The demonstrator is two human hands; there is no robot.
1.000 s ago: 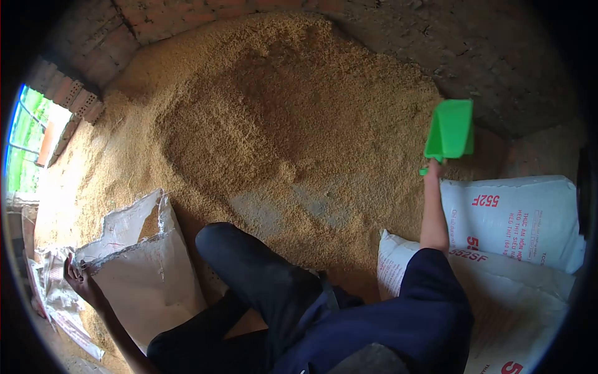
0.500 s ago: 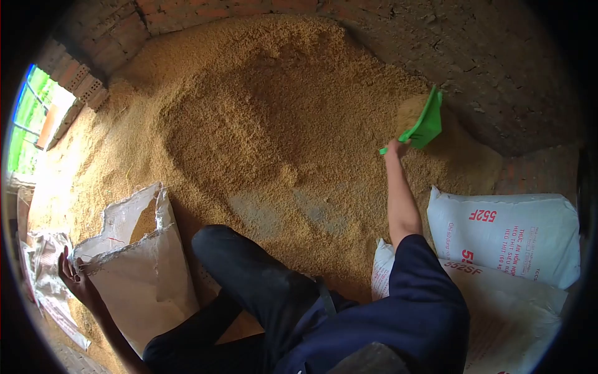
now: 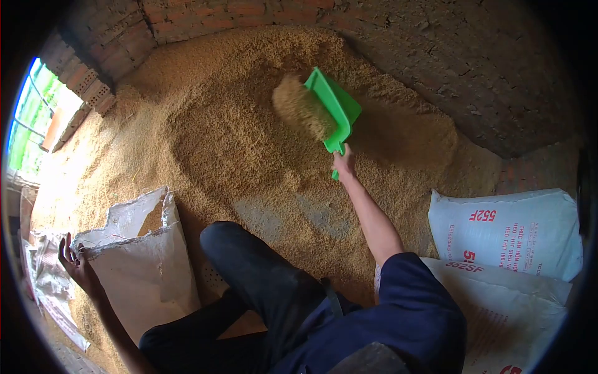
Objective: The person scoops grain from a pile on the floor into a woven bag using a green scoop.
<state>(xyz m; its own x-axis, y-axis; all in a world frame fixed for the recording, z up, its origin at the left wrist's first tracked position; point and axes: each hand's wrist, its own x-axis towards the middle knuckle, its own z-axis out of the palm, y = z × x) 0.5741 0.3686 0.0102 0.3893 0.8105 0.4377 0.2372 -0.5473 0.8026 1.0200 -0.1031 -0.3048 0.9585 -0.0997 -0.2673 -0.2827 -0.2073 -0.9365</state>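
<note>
My right hand (image 3: 344, 161) is closed around the handle of a green plastic dustpan (image 3: 339, 106), tilted over the middle of a large heap of yellow-brown grain (image 3: 230, 131). A blurred clump of grain (image 3: 302, 107) is spilling off the pan's left side. At the lower left, my left hand (image 3: 76, 265) is beside the frayed rim of an open paper sack (image 3: 140, 268), its fingers stretched out and apart. The sack's mouth faces the heap, with its white lining showing.
Printed white feed sacks (image 3: 498, 230) lie at the lower right, beside my right arm. A brick wall (image 3: 249, 14) runs behind the heap. Crumpled white sacking (image 3: 53, 280) lies at the far left, below a bright opening (image 3: 37, 118). Bare floor patches (image 3: 261, 215) show near my knee.
My right hand has swung the dustpan leftward from the heap's right side to its middle, and grain is now coming off it. My left hand stays at the sack rim.
</note>
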